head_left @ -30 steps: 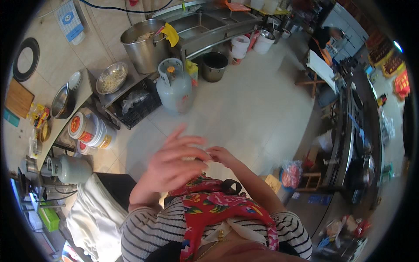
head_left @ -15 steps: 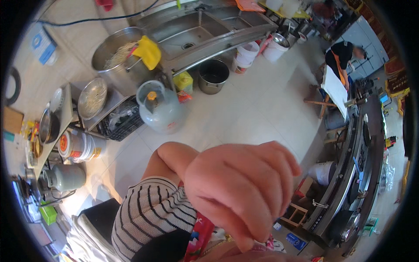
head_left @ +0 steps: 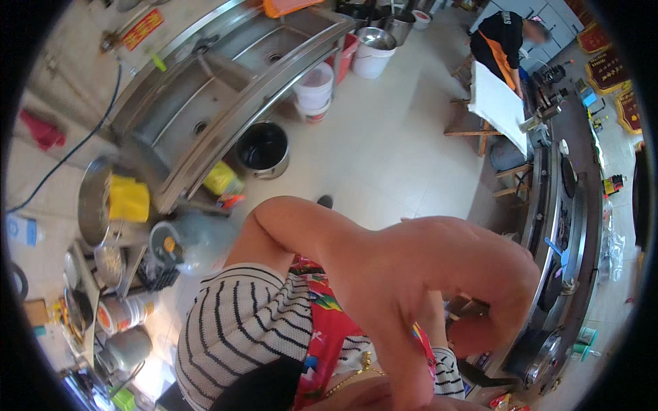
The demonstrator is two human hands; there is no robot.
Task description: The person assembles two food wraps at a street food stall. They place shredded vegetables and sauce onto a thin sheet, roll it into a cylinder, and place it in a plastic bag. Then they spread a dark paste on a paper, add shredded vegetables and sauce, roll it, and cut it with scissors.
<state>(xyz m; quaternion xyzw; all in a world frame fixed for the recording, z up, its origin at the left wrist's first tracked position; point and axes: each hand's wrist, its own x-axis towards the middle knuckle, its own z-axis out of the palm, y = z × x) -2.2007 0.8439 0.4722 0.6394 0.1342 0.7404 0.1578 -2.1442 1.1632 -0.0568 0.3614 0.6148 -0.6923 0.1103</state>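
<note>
My left hand (head_left: 466, 260) looms large and blurred in front of my chest, its arm coming from a striped short sleeve (head_left: 243, 318) on the left. The fingers curve over and down, with the thumb apart from them and nothing visible in the gap. Through that gap shows part of a bare arm (head_left: 435, 318), above the striped right sleeve (head_left: 450, 373); my right hand is hidden from view. A red flowered apron (head_left: 322, 349) hangs over my front, with a gold-coloured chain (head_left: 360, 373) at the neck.
A steel double sink (head_left: 192, 120) stands at far left; a dark pot (head_left: 263, 149) and a gas cylinder (head_left: 199, 243) are on the floor nearby. Far right, a person (head_left: 504, 44) bends over a white board (head_left: 497, 103). A long cooking counter (head_left: 576, 226) runs along the right.
My view has turned, so the sink and gas cylinder sit further left and lower. My left hand has moved right, more of its forearm shows, and its thumb now stands apart from the fingers.
</note>
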